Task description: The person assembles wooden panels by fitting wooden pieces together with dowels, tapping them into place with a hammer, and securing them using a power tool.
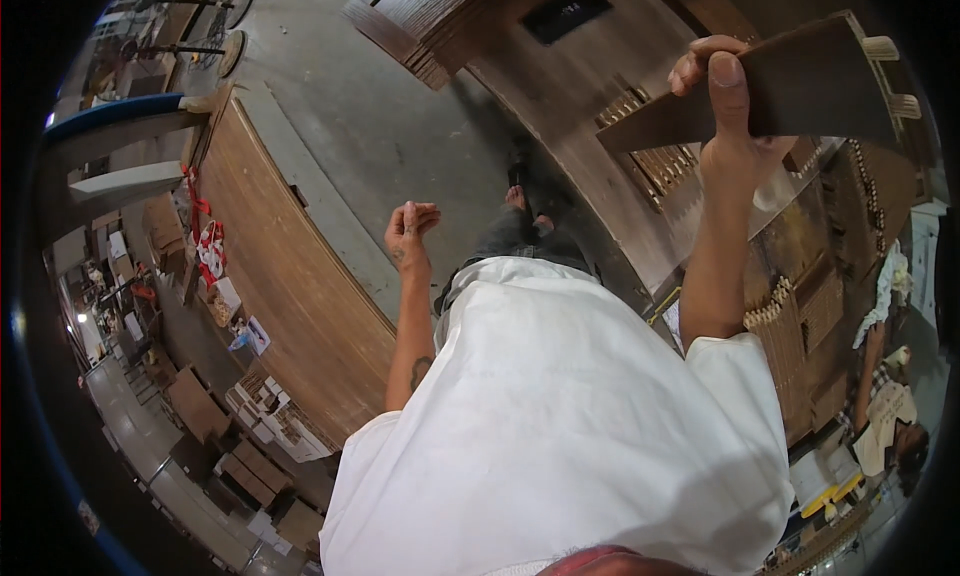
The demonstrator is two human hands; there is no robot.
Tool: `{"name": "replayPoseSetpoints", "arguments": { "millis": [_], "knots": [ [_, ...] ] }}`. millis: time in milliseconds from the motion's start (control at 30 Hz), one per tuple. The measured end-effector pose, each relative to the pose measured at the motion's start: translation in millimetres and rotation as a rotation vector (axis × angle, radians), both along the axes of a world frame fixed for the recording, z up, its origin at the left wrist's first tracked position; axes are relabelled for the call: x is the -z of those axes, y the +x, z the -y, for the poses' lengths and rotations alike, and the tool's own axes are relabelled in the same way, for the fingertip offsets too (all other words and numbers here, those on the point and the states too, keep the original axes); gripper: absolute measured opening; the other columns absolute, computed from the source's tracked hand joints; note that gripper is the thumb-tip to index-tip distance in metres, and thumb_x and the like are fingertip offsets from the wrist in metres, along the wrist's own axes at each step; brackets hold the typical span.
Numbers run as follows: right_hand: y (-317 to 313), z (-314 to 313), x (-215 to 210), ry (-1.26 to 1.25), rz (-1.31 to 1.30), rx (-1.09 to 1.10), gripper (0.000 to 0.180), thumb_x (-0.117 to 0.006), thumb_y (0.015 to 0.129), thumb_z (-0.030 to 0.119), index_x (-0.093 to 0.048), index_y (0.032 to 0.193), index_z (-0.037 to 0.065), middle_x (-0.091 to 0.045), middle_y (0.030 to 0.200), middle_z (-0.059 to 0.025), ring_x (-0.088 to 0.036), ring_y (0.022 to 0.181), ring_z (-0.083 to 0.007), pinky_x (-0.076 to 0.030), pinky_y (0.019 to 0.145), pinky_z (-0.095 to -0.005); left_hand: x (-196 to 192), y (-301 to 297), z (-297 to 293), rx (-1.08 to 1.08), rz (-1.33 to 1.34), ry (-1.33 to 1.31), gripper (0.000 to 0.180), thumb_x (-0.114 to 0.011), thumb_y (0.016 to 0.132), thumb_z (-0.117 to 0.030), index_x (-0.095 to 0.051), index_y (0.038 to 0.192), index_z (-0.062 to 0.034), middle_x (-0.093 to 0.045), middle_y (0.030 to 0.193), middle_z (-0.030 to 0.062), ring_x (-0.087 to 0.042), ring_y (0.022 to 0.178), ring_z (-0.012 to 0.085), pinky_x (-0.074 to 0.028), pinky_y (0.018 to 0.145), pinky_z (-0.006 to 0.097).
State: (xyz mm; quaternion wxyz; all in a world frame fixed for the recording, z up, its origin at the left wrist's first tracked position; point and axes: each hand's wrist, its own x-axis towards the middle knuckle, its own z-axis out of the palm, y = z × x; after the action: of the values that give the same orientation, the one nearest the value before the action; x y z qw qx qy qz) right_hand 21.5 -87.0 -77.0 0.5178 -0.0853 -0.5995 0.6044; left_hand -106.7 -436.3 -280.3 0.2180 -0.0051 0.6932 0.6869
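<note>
My right hand (735,126), raised at the upper right, grips a dark brown wooden board (810,86). The thumb lies across one face of it, with the fingers behind. Pale dowels (882,48) stick out of the board's far right end. My left hand (412,231) is held low over the grey floor, near the edge of the long brown wooden panel (290,286) but apart from it. Its fingers are curled and pressed together; whether something small lies in them cannot be made out.
Rows of doweled wooden pieces (655,171) lie on a brown work surface (560,96) at the right. A black flat rectangle (565,14) rests at the top. Stacked brown boards (400,26) stand nearby. Another person (890,416) is at the lower right, beside more stacked wood (780,326).
</note>
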Motion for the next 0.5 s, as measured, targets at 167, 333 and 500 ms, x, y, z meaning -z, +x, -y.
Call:
{"name": "replayPoseSetpoints", "arguments": {
  "millis": [167, 333, 500],
  "knots": [
    [0, 5, 4, -0.012, 0.006, 0.007, 0.022, -0.066, 0.087, 0.013, -0.061, 0.088, -0.009, -0.057, 0.07, -0.012, -0.056, 0.062, -0.0218, -0.046, 0.059, -0.0313, 0, 6, 8, -0.036, 0.001, -0.031, 0.03, -0.057, 0.095, -0.031, -0.061, 0.089, -0.0026, -0.067, 0.088, 0.01, -0.065, 0.077, 0.0181, -0.053, 0.074, 0.03],
    [2, 2, 0, -0.051, 0.016, 0.008, 0.022, -0.067, 0.087, 0.013, -0.061, 0.088, -0.008, -0.057, 0.07, -0.0118, -0.056, 0.063, -0.0213, -0.046, 0.059, -0.0309, 5, 15, 6, -0.02, 0.059, -0.041, 0.03, -0.057, 0.094, -0.032, -0.061, 0.091, -0.0034, -0.067, 0.089, 0.0099, -0.065, 0.08, 0.0191, -0.053, 0.076, 0.031],
    [5, 1, -1, -0.1, 0.06, 0.027, 0.021, -0.068, 0.087, 0.013, -0.062, 0.089, -0.007, -0.058, 0.071, -0.0117, -0.057, 0.064, -0.0205, -0.047, 0.061, -0.0299, -3, 25, -6, 0.038, 0.024, -0.045, 0.032, -0.055, 0.096, -0.033, -0.061, 0.089, -0.0025, -0.066, 0.088, 0.009, -0.065, 0.079, 0.0178, -0.053, 0.075, 0.03]
  ]
}}
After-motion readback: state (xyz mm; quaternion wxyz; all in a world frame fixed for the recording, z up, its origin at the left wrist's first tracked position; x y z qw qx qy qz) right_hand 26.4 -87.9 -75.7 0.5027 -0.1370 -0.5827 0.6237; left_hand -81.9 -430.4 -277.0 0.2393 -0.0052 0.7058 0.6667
